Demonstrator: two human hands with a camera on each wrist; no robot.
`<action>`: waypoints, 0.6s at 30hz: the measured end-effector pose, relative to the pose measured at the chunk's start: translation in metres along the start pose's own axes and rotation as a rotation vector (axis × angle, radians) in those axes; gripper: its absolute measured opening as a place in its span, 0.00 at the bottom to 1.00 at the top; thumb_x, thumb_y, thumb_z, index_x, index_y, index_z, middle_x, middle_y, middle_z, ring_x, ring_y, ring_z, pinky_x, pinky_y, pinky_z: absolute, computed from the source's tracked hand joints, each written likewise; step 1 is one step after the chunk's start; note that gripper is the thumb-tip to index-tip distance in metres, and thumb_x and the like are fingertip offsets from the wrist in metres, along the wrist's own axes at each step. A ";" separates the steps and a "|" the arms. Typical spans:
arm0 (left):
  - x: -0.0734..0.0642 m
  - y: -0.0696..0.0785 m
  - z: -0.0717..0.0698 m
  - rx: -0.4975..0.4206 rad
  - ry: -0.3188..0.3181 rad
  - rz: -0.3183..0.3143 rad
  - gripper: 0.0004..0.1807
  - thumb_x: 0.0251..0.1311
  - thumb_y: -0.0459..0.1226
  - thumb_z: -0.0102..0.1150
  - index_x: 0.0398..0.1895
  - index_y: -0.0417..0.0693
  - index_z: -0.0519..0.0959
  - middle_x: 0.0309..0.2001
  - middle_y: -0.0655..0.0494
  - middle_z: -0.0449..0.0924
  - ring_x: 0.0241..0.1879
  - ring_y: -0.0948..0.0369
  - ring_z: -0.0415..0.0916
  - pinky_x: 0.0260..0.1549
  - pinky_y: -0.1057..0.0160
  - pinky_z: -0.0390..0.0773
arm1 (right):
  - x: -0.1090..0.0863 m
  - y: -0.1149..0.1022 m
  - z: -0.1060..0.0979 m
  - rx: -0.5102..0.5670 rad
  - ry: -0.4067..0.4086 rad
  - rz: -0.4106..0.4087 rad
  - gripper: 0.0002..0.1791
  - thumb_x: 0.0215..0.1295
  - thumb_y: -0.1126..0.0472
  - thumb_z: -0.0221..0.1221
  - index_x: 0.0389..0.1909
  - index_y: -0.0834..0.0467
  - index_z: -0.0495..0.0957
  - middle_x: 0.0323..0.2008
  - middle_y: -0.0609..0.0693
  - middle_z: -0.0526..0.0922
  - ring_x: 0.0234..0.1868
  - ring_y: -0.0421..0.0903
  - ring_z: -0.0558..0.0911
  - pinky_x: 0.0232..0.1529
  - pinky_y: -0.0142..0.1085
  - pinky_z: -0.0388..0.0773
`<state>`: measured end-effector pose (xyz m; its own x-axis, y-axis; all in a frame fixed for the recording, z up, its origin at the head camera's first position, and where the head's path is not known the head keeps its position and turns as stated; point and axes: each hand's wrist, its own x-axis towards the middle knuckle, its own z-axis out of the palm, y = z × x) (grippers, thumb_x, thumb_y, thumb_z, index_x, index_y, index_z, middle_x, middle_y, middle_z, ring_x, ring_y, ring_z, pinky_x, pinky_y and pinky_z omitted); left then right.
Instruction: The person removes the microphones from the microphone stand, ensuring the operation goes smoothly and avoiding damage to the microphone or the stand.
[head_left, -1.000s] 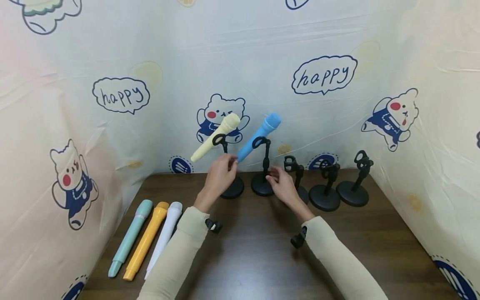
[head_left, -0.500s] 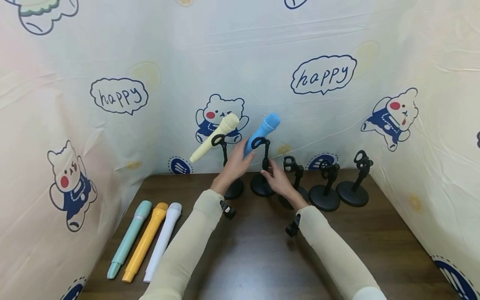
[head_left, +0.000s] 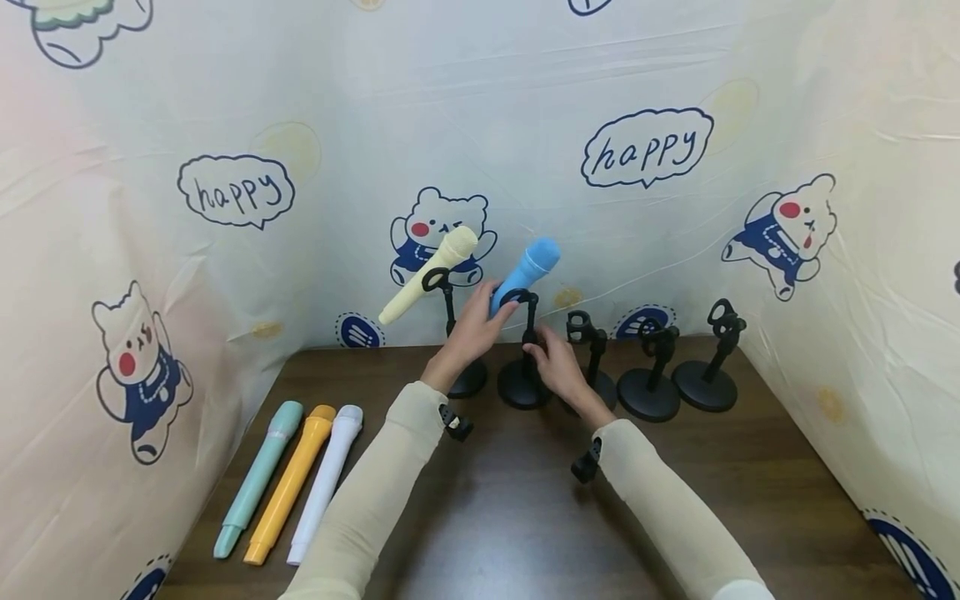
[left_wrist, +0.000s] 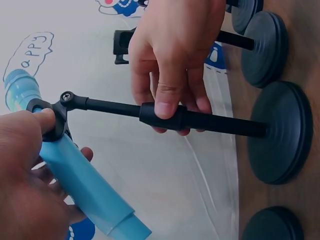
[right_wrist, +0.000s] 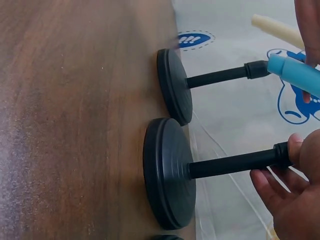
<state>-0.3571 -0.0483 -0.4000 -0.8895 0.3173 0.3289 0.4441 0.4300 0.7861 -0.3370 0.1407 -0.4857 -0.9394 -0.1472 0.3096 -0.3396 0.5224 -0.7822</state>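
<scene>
A blue microphone (head_left: 537, 260) sits tilted in the ring clip (left_wrist: 59, 119) of a black desk stand (head_left: 522, 387). My left hand (head_left: 472, 327) grips the microphone's body, its thumb against the clip and its fingers behind the handle. Lower down, my right hand (head_left: 558, 365) pinches the collar (left_wrist: 162, 117) on the stand's upright pole between thumb and fingers. To the left, a cream microphone (head_left: 427, 275) leans in the clip of another black stand (head_left: 469, 379), just behind my left hand.
Teal (head_left: 258, 479), orange (head_left: 291, 483) and white (head_left: 326, 483) microphones lie side by side on the left of the brown table (head_left: 495, 533). Three more stands, including the far-right one (head_left: 707, 387), hold no microphones. A printed cloth wall (head_left: 480, 108) rises behind.
My left hand has moved up and right along the blue microphone to the clip. My right hand now grips the pole, and the stand with its microphone has shifted slightly toward me.
</scene>
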 end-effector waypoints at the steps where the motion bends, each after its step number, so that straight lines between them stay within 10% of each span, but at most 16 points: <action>1: -0.001 0.001 -0.001 -0.001 -0.001 0.007 0.28 0.80 0.46 0.56 0.75 0.42 0.67 0.62 0.43 0.71 0.58 0.47 0.71 0.63 0.43 0.76 | -0.002 -0.001 0.000 -0.002 0.000 0.003 0.15 0.84 0.58 0.54 0.63 0.61 0.75 0.49 0.60 0.86 0.45 0.54 0.83 0.48 0.48 0.81; 18: -0.046 0.020 -0.012 -0.052 0.025 0.074 0.28 0.78 0.45 0.60 0.75 0.45 0.68 0.63 0.44 0.73 0.59 0.47 0.73 0.64 0.40 0.78 | -0.042 -0.026 -0.010 0.031 -0.020 -0.074 0.14 0.81 0.59 0.58 0.60 0.59 0.79 0.49 0.54 0.89 0.51 0.50 0.88 0.55 0.51 0.87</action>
<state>-0.3082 -0.0643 -0.3935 -0.8570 0.3248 0.4001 0.5033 0.3612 0.7850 -0.2883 0.1417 -0.4727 -0.9125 -0.2010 0.3564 -0.4088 0.4836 -0.7740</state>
